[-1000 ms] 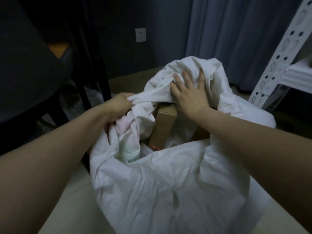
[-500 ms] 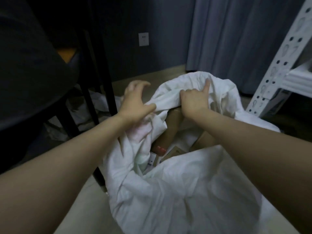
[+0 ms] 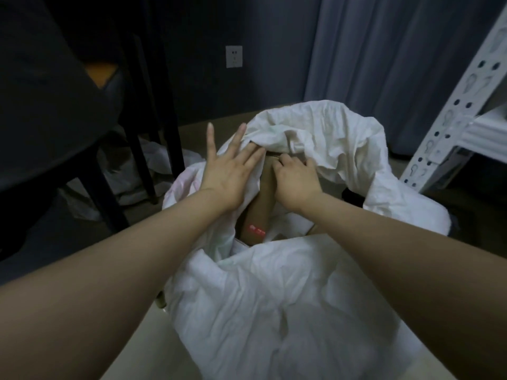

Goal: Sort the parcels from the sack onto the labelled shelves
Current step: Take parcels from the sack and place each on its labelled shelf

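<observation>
Head view: one camera, looking down past both forearms.
Chair (image 3: 55, 105): dark, at left; its black legs (image 3: 170, 127) stand just beside the sack.
Socket (image 3: 234, 56): white, on the dark wall behind.
Curtain (image 3: 384, 56): grey, behind the sack.
Shelf frame (image 3: 450, 111): white perforated upright, at right, near the sack.
Sack (image 3: 274, 297): white, on the floor (image 3: 131, 311), mouth open.
Obstruction: the sack's far fold (image 3: 323, 133) overhangs the box top.
Box (image 3: 263, 204): brown carton inside the sack mouth, tilted, with a red mark (image 3: 256, 230) low on its face.
Left grip (image 3: 229, 174): fingers straight and spread, palm resting on the sack's left rim, just beside the box.
Right grip (image 3: 297, 179): fingers curled over the box's top end, under the fold.
</observation>
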